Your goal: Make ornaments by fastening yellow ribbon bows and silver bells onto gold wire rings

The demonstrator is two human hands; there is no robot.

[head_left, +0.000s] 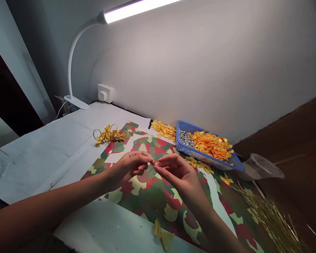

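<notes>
My left hand (134,163) and my right hand (177,172) meet over the patterned paper, their fingertips almost touching. Thumb and forefinger of the left are pinched together. The right pinches from the other side, around something very small and mostly hidden; a thin strand seems to show just below the fingertips. A loose yellow ribbon bow (162,234) lies in front, near the table's edge. Left of the paper sits a cluster of yellow bows with silver bells and gold wire loops (110,135).
A blue basket (210,162) holds silver bells (186,139) and many yellow bows (212,144). More bows (163,130) lie beside it. Gold wire ties (270,214) and a clear plastic cup (264,167) are at the right. A lit lamp (71,63) arches over the table.
</notes>
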